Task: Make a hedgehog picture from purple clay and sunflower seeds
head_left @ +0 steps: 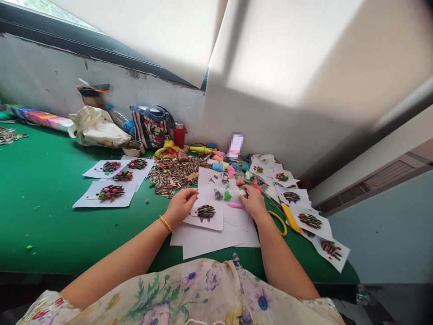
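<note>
A white card (216, 222) with a dark striped hedgehog shape (206, 211) and a green dot lies in front of me on loose white sheets (203, 246). My left hand (181, 206) is at the card's upper left, fingers curled with the tips together; anything between them is too small to make out. At the right, my right hand (253, 201) has its fingers bent down at small clear bags of clay, beside green clay (227, 195) and grey clay (218, 194). What its fingertips hold is hidden. A pink tool (236, 206) lies between the hands.
Behind my left hand is a heap of striped seeds (172, 174). Finished hedgehog cards (79, 198) lie left and more (343, 259) right. Yellow scissors (282, 225) and a yellow tool (291, 219) sit beside my right forearm. Bags and a red bottle (179, 136) stand by the wall.
</note>
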The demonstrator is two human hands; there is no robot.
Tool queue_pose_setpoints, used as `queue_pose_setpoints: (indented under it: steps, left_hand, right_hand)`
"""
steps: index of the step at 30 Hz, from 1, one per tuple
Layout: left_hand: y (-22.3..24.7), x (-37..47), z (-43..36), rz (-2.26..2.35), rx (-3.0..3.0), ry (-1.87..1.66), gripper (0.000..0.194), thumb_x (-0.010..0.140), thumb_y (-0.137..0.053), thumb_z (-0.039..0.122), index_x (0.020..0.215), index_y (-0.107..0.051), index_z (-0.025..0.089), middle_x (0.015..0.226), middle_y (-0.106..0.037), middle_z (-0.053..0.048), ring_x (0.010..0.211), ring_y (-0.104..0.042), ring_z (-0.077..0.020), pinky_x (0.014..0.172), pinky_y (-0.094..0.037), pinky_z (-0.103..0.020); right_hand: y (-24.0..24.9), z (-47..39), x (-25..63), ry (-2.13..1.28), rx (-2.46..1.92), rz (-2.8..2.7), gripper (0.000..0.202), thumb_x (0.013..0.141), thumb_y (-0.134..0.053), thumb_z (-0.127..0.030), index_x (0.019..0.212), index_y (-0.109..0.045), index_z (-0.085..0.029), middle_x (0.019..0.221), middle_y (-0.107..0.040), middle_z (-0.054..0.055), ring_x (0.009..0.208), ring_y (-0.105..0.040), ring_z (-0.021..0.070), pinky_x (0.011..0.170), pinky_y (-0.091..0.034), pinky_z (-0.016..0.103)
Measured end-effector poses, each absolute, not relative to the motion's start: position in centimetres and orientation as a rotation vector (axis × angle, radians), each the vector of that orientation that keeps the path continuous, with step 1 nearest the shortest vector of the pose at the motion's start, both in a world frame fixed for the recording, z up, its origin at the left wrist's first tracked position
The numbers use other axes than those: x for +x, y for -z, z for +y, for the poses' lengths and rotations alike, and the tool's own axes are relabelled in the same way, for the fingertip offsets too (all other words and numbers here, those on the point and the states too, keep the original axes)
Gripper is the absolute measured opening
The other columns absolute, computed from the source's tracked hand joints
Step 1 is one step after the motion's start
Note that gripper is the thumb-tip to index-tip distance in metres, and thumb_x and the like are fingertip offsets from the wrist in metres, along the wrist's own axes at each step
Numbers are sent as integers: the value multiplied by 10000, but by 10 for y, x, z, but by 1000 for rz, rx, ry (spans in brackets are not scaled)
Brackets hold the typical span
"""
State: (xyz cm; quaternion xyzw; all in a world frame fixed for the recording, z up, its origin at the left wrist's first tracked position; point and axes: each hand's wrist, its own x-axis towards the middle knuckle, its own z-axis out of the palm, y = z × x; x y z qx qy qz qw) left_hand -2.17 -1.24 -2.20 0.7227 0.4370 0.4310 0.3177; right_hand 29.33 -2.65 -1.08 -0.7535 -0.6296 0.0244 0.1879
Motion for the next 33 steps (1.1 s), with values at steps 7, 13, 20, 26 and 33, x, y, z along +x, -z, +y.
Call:
queue_pose_setpoints:
  steps: [7,13,20,26,33]
  left_hand:
    - [19,-21,-16,1156,1912,-1122,235,894,-529,377,958,-667,197,881,-702,-47,812,-657,-189,744,-520,-306]
    - [10,-13,-25,1083,1829,-1175,270,840,-622,437,938,-676,191,891,-708,-50,799,-657,-187,731,-543,-305]
    - [2,4,-41,873,1705,-1074,310,803,-670,458,952,-693,187,865,-714,-48,737,-664,-180,658,-556,-298]
    - [-6,-7,-7,1068,1837,-1124,315,785,-680,470,946,-686,199,844,-711,-35,760,-660,-190,682,-532,-304]
    - [2,-1,31,1130,2299,-817,136,796,-644,312,769,-750,232,850,-712,-66,841,-652,-243,790,-494,-333]
  right_hand:
    - [15,-36,293,-25,-1893,-1761,588,768,-593,-203,1348,-509,-242,1235,-619,63,1174,-501,278,1002,-399,433]
    - [-8,-71,255,175,-1576,-2005,494,829,-518,-171,1307,-583,-276,1219,-566,81,1192,-477,267,1059,-373,433]
    - [-17,-97,198,231,-1323,-2269,534,870,-477,-118,1314,-553,-403,1149,-593,44,1139,-515,257,1005,-409,440]
    - [-10,-75,229,214,-1493,-2044,387,885,-508,-221,1267,-555,-186,1199,-601,122,1150,-507,290,1011,-383,450]
    - [13,-59,270,161,-2084,-1871,412,914,-531,-401,1279,-574,-216,1280,-586,114,1183,-483,292,947,-387,422]
